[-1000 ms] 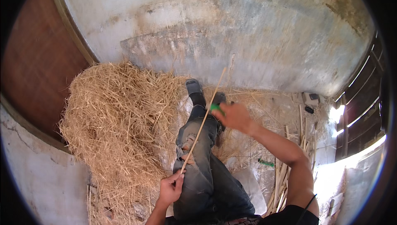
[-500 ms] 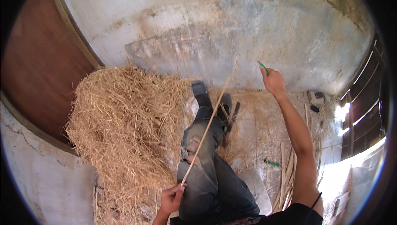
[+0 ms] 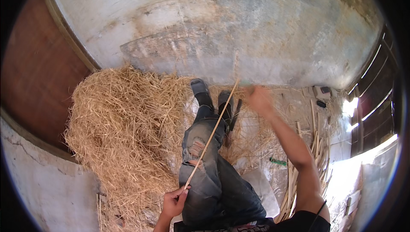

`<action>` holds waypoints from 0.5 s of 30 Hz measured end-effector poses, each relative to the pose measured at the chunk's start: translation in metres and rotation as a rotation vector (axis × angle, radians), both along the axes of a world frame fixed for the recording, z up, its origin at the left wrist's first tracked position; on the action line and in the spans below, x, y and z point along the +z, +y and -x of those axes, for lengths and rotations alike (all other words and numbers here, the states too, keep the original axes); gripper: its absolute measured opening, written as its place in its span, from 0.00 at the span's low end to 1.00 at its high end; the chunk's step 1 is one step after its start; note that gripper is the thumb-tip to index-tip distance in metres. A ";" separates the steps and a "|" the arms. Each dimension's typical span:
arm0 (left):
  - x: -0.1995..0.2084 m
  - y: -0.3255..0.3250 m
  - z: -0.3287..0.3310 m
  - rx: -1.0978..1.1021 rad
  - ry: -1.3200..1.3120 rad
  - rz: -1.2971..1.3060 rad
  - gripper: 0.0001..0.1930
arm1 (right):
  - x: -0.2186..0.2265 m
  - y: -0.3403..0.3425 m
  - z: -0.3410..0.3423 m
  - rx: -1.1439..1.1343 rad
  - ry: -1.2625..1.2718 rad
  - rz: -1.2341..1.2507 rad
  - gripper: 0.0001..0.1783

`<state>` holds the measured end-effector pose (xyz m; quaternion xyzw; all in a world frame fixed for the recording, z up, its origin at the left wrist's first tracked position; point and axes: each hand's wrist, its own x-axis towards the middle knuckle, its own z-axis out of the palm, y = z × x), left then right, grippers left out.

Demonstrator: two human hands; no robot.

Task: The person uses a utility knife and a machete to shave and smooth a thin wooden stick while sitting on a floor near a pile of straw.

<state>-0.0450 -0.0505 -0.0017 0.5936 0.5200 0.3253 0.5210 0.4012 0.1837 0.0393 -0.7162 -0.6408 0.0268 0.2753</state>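
A long, thin, pale strip (image 3: 212, 134), like split bamboo or wood, slants from my lap over my jeans toward the wall. My left hand (image 3: 174, 202) pinches its near end between thumb and fingers, close to my thigh. Close to the strip's far end is my right hand (image 3: 260, 100), smeared by motion. It is closed around a small green-handled knife, of which only a faint green blur shows now. Whether the blade touches the strip cannot be made out. My crossed legs (image 3: 204, 163), in torn dark jeans, stretch out below the strip, with dark boots at the end.
A big heap of straw-like shavings (image 3: 128, 116) lies left of my legs. On the right are several loose strips (image 3: 293, 180), a green object (image 3: 278, 161) and small black items (image 3: 321, 103). A stained wall (image 3: 213, 31) rises ahead, and a brown panel (image 3: 38, 74) stands at left.
My right hand has swept down and left with the knife, from near the wall toward the strip's far end. My left hand still holds the near end. The view has shifted slightly.
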 end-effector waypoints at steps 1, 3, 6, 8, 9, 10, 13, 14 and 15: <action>-0.003 -0.006 0.002 -0.001 -0.009 0.028 0.12 | 0.016 0.011 -0.029 -0.236 0.103 -0.024 0.29; 0.001 -0.015 0.009 0.047 -0.017 0.042 0.12 | 0.037 0.002 -0.005 -0.113 0.153 -0.017 0.29; 0.004 -0.004 -0.001 0.084 -0.064 0.108 0.12 | 0.038 -0.040 0.059 0.134 0.063 -0.012 0.30; 0.003 -0.002 0.002 0.077 -0.051 0.062 0.11 | 0.048 -0.073 0.095 0.340 0.006 0.091 0.31; 0.003 -0.002 0.003 0.073 -0.041 0.047 0.11 | 0.044 -0.074 0.097 0.312 0.011 0.162 0.31; 0.005 -0.002 0.002 0.068 -0.028 0.034 0.11 | 0.037 -0.073 0.096 0.283 0.022 0.236 0.31; 0.016 -0.001 -0.005 0.026 0.036 -0.027 0.11 | -0.002 -0.054 0.062 0.230 -0.046 0.113 0.30; 0.013 0.000 -0.005 0.034 0.025 -0.008 0.11 | 0.001 -0.046 0.055 0.233 -0.092 0.008 0.30; 0.008 0.002 -0.003 0.041 0.014 0.011 0.12 | 0.002 -0.048 0.052 0.248 -0.100 0.034 0.30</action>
